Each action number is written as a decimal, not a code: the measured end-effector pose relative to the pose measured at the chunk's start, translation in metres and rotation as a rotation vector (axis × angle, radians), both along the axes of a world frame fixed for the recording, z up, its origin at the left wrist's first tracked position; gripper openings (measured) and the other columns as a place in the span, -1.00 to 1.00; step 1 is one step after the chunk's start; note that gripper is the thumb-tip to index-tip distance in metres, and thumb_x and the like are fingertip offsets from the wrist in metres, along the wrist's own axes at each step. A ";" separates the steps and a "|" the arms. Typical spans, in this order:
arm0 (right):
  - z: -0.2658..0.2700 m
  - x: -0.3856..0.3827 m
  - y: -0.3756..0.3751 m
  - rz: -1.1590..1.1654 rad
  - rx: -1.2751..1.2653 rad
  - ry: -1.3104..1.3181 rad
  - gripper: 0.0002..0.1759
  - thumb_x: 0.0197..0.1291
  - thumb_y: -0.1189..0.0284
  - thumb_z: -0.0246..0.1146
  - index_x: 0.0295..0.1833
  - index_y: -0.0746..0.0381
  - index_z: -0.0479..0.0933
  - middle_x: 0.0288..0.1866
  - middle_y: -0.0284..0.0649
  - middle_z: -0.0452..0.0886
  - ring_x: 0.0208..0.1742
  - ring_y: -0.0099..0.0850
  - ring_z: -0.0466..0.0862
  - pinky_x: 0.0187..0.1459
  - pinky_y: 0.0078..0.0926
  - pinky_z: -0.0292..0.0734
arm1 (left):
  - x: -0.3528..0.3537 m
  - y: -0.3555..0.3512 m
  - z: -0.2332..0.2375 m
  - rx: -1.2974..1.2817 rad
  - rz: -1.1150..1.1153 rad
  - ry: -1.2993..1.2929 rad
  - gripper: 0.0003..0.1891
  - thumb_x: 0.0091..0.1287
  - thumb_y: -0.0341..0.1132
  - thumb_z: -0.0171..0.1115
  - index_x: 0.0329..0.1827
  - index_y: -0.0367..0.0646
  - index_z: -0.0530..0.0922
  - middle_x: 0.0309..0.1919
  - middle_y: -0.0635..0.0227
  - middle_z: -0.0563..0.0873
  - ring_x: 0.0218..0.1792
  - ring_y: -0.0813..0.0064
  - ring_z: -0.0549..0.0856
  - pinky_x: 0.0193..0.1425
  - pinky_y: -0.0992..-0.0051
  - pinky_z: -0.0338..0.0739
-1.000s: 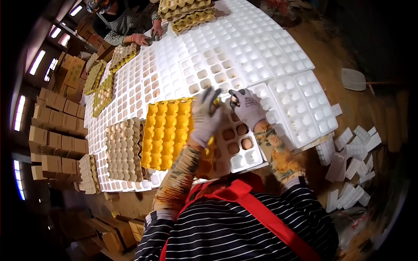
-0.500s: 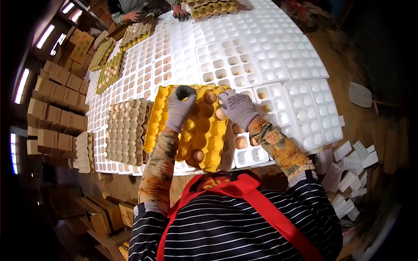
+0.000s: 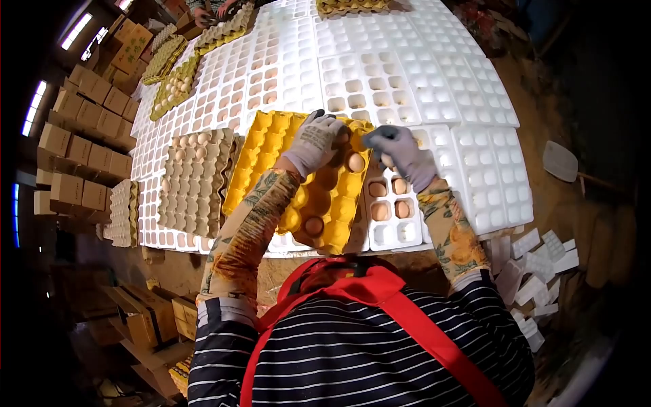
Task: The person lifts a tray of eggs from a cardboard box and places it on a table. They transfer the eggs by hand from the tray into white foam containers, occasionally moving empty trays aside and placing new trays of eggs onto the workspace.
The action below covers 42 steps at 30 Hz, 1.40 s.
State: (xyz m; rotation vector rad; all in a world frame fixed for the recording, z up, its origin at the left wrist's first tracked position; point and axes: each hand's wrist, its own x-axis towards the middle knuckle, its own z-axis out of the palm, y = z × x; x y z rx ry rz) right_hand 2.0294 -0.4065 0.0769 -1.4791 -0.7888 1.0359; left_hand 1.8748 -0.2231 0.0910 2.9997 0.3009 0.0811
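My left hand (image 3: 317, 141), in a pale glove, reaches over the far part of a yellow egg tray (image 3: 264, 146). Its fingers curl round an egg (image 3: 341, 138) there. More brown eggs sit in this tray, one egg (image 3: 356, 162) beside those fingers and another (image 3: 314, 226) near the front. At the tray's right edge is my right hand (image 3: 407, 152), gloved with dark fingertips. Its fingers are curled in, and an egg (image 3: 387, 160) shows partly under them, seemingly in the grasp. Below that hand, several eggs lie in a white foam tray (image 3: 384, 236).
Grey egg trays (image 3: 193, 169) with a few eggs stand left of the yellow one. White foam trays (image 3: 485, 159) cover the table, many filled with eggs. Another person's hands (image 3: 224, 8) work at the far side. Cardboard boxes (image 3: 81, 146) are stacked at left; foam scraps (image 3: 542, 264) lie at right.
My left hand has moved right across the yellow tray to the far egg. My right hand has shifted right, and its fingers have curled in. The view has tilted slightly.
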 end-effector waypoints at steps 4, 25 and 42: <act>-0.003 -0.049 0.003 0.165 -0.210 -1.290 -0.55 0.20 0.30 0.31 0.19 0.17 0.51 0.00 -0.17 0.67 -0.09 -0.27 0.76 -0.14 -0.31 0.63 | -0.020 -0.018 0.002 -0.787 0.311 -0.595 -0.49 0.26 -0.43 0.39 0.30 -0.16 0.50 0.15 0.29 0.67 0.17 0.22 0.69 0.27 0.41 0.60; -0.017 -0.035 -0.017 -0.087 -0.049 -0.908 -0.39 0.16 0.34 0.39 0.35 0.09 0.46 0.13 -0.18 0.62 -0.06 -0.22 0.72 0.03 -0.28 0.62 | -0.127 -0.081 0.030 -0.281 -0.031 0.209 -0.46 0.18 -0.23 0.52 0.24 -0.03 0.59 -0.03 0.28 0.74 -0.08 0.25 0.77 -0.02 0.34 0.67; -0.074 0.057 -0.088 -0.853 0.186 -0.819 -0.65 0.29 0.54 0.23 0.18 0.30 0.60 0.10 -0.06 0.65 0.14 -0.13 0.63 0.21 -0.28 0.52 | 0.199 -0.113 -0.017 -0.310 0.072 0.016 -0.67 0.31 -0.11 0.32 0.06 -0.01 0.69 -0.03 0.21 0.73 -0.01 0.08 0.73 0.11 0.18 0.60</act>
